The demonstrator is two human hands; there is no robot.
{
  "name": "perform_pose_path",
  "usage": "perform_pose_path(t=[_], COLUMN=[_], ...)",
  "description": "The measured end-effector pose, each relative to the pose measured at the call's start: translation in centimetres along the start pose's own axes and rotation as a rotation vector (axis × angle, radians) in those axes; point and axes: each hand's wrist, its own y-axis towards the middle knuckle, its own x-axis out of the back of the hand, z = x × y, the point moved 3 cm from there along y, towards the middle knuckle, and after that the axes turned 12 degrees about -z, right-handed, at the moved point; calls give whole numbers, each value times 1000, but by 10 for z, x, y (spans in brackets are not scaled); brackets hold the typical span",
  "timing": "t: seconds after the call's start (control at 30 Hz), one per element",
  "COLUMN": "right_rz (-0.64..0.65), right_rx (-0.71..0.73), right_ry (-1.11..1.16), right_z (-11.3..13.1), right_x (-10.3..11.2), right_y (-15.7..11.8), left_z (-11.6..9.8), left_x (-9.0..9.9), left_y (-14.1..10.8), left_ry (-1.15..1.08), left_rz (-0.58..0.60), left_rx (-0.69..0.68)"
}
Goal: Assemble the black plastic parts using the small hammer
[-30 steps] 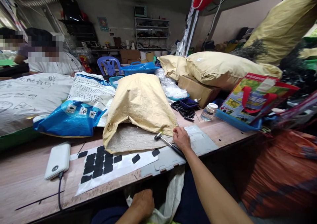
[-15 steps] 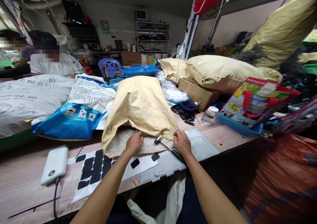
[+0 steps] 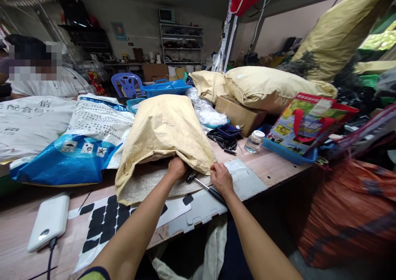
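A tan woven sack (image 3: 167,127) lies on the table with its mouth toward me. My left hand (image 3: 177,167) reaches into that mouth, its fingers hidden under the upper flap. At the sack's right corner my right hand (image 3: 220,176) pinches the edge. A hammer (image 3: 202,184) with a metal shaft and black grip lies between my hands, its head at the sack's lip and its grip beside my right wrist. Under my left forearm is a white sheet of black rounded-square pads (image 3: 107,220), partly covered by the arm.
A white power bank (image 3: 49,221) with a cable lies at the left, near a blue-and-white sack (image 3: 77,143). Black pen-like pieces (image 3: 221,140), a lidded jar (image 3: 254,141) and a blue tray (image 3: 287,153) stand right. A grey board (image 3: 244,181) lies along the front edge. Another person sits far left.
My left hand has moved forward and right, into the sack's mouth. My right hand keeps its hold on the corner. The view has turned slightly right.
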Motion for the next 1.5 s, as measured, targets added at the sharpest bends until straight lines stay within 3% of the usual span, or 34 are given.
perform_pose_path(t=[0.33, 0.43, 0.57, 0.77, 0.93, 1.0, 1.07, 1.2, 1.5], right_rz=[2, 2, -2, 31, 27, 4, 78, 172, 159], right_rx=[-28, -32, -46, -102, -135, -90, -29, 106, 159], right_ry=[32, 53, 97, 199, 276, 274, 224, 14, -67], right_z=[0, -1, -3, -10, -3, 8, 22, 40, 36], right_x=[-1, -2, -4, -6, 18, 32, 41, 43, 34], right_y=[0, 1, 1, 8, 6, -6, -22, -50, -53], left_z=[58, 72, 84, 91, 92, 90, 87, 81, 81], left_x=[14, 21, 31, 29, 28, 30, 32, 37, 37], left_y=[-83, -105, -123, -131, -130, -130, -132, -134, -131], left_ry=[-192, -289, -266, -284, -315, -318, -311, -300, -313], left_rz=[-172, -157, -265, -323, -301, -283, -265, -227, -185], left_rx=[-202, -175, -51, 15, 28, 6, -16, -26, 10])
